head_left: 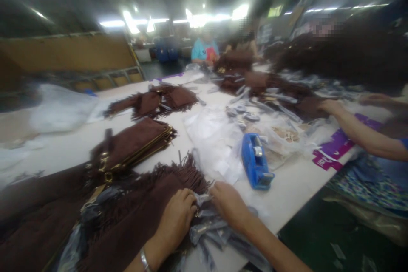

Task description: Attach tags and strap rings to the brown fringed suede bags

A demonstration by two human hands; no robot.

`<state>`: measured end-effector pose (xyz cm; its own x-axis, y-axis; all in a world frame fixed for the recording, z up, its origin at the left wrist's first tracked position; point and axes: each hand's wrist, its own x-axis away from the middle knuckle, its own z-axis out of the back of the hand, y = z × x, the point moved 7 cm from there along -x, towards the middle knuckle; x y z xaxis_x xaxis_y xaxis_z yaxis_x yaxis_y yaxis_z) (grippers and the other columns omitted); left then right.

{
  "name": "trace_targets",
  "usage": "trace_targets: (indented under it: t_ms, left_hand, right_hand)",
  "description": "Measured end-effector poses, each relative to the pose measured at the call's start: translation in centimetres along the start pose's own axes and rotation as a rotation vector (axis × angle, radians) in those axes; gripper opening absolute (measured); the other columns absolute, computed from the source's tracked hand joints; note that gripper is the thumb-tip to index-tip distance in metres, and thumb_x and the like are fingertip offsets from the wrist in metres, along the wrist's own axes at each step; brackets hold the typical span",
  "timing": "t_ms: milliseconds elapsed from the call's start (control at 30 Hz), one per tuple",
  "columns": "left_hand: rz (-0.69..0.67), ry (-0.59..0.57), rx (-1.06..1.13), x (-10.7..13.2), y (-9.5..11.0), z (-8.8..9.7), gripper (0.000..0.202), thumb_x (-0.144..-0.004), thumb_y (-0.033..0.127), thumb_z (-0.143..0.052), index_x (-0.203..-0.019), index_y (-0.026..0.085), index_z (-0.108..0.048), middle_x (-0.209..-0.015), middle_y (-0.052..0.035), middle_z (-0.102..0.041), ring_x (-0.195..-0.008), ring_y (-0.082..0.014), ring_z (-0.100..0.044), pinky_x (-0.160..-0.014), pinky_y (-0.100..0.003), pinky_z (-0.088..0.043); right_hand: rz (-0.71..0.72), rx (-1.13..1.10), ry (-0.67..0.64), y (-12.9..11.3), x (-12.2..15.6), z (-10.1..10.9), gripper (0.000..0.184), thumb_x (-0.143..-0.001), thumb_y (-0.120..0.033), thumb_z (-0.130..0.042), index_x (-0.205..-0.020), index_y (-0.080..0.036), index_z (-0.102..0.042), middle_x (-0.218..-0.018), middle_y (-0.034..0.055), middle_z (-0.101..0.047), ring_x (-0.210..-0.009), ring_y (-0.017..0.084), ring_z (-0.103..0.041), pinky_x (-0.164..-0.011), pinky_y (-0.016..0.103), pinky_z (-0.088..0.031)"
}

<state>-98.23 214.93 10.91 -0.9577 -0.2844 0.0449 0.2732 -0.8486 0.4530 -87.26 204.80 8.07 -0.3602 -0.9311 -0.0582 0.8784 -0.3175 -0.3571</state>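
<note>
My left hand (177, 216) is closed, its fingers curled onto a brown fringed suede bag (143, 208) and pinching clear plastic wrapping (207, 225) at the bag's edge. My right hand (228, 204) is closed too, gripping the same crinkled plastic wrapping from the right. Both hands meet near the table's front edge. A silver bangle (145, 260) sits on my left wrist. The picture is blurred by motion.
A blue tape dispenser (255, 161) stands just beyond my right hand. More brown fringed bags (134, 144) and clear plastic bags (216, 140) lie on the white table (296, 187). Another person's arm (357, 129) reaches in from the right. People work at the far end.
</note>
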Motion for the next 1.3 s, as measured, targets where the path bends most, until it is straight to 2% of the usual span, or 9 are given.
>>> trace_targets:
  t_ms: [200, 333, 433, 600, 667, 867, 1067, 1200, 1300]
  left_hand:
    - [0.121, 0.009, 0.238, -0.2, -0.9, -0.4, 0.022, -0.086, 0.018, -0.053, -0.105, 0.024, -0.061, -0.111, -0.0029, -0.064, -0.101, -0.0197, -0.059, -0.090, -0.031, -0.043]
    - [0.289, -0.018, 0.228, -0.9, -1.8, -1.3, 0.027, -0.076, 0.023, -0.062, -0.103, 0.023, -0.059, -0.099, -0.0008, -0.067, -0.088, -0.0193, -0.062, -0.076, -0.028, -0.042]
    - [0.303, -0.024, 0.196, -1.8, -1.8, -1.8, 0.039, -0.072, 0.017, -0.061, -0.110, 0.022, -0.056, -0.093, 0.0000, -0.067, -0.085, -0.0186, -0.063, -0.070, -0.026, -0.038]
    - [0.336, -0.029, 0.377, -3.0, -2.6, -2.5, 0.010, -0.081, 0.026, -0.056, -0.084, 0.021, -0.063, -0.072, 0.0007, -0.066, -0.065, -0.0158, -0.059, -0.060, -0.025, -0.036]
    - [0.364, -0.024, 0.482, -3.2, -3.3, -2.9, 0.016, -0.085, 0.032, -0.053, -0.080, 0.019, -0.062, -0.062, 0.0024, -0.061, -0.051, -0.0136, -0.053, -0.055, -0.025, -0.035]
    - [0.350, -0.021, 0.568, -3.1, -4.4, -3.7, 0.016, -0.085, 0.032, -0.050, -0.080, 0.019, -0.059, -0.052, 0.0050, -0.054, -0.043, -0.0125, -0.052, -0.048, -0.023, -0.033]
    - [0.307, -0.041, 0.562, -2.4, -4.3, -3.3, 0.017, -0.087, 0.028, -0.047, -0.094, 0.018, -0.060, -0.061, 0.0035, -0.060, -0.046, -0.0130, -0.053, -0.052, -0.024, -0.038]
    - [0.218, 0.009, 0.402, -1.9, -3.5, -1.7, 0.018, -0.081, 0.015, -0.049, -0.095, 0.021, -0.059, -0.089, -0.0017, -0.069, -0.077, -0.0165, -0.064, -0.070, -0.025, -0.042]
    - [0.201, -0.004, 0.351, -1.8, -3.0, -1.0, 0.020, -0.079, 0.013, -0.049, -0.094, 0.021, -0.059, -0.093, -0.0029, -0.070, -0.091, -0.0189, -0.064, -0.076, -0.025, -0.042]
  right_hand:
    - [0.086, 0.080, 0.118, -0.6, -0.8, 1.6, 0.011, -0.092, -0.017, -0.059, -0.101, -0.022, -0.060, -0.096, 0.0038, -0.061, -0.092, 0.021, -0.053, -0.082, 0.033, -0.039]
    - [0.093, 0.048, 0.168, -0.4, -1.8, 1.9, 0.016, -0.091, -0.015, -0.058, -0.104, -0.023, -0.061, -0.097, 0.0032, -0.062, -0.095, 0.021, -0.053, -0.091, 0.036, -0.038]
    - [0.057, 0.028, 0.135, 0.1, -2.1, 1.3, 0.021, -0.088, -0.008, -0.056, -0.102, -0.023, -0.061, -0.094, 0.0023, -0.064, -0.093, 0.021, -0.055, -0.090, 0.036, -0.039]
    - [-0.019, 0.011, 0.233, -0.1, -0.6, 1.1, 0.025, -0.090, -0.009, -0.052, -0.112, -0.019, -0.058, -0.111, 0.0089, -0.062, -0.105, 0.024, -0.053, -0.094, 0.038, -0.040]
    - [-0.076, -0.036, 0.271, -0.6, 0.4, 1.1, 0.017, -0.093, -0.016, -0.052, -0.108, -0.019, -0.059, -0.108, 0.0088, -0.062, -0.103, 0.025, -0.054, -0.091, 0.038, -0.040]
    - [-0.300, -0.332, 0.065, -1.4, 0.9, -2.0, 0.006, -0.091, -0.023, -0.060, -0.086, -0.024, -0.064, -0.085, -0.0023, -0.067, -0.081, 0.018, -0.062, -0.070, 0.028, -0.038]
    - [-0.304, -0.310, 0.095, -1.6, 0.3, -2.4, 0.016, -0.091, -0.018, -0.051, -0.081, -0.022, -0.063, -0.078, -0.0023, -0.067, -0.075, 0.016, -0.061, -0.063, 0.026, -0.033]
    - [-0.289, -0.249, 0.140, -1.1, 0.4, -1.7, 0.017, -0.092, -0.016, -0.046, -0.081, -0.020, -0.059, -0.079, 0.0007, -0.063, -0.074, 0.017, -0.058, -0.063, 0.027, -0.031]
    - [-0.276, -0.209, 0.163, -0.9, -0.1, -1.6, 0.019, -0.094, -0.016, -0.042, -0.082, -0.019, -0.056, -0.083, 0.0036, -0.062, -0.079, 0.018, -0.057, -0.067, 0.028, -0.033]
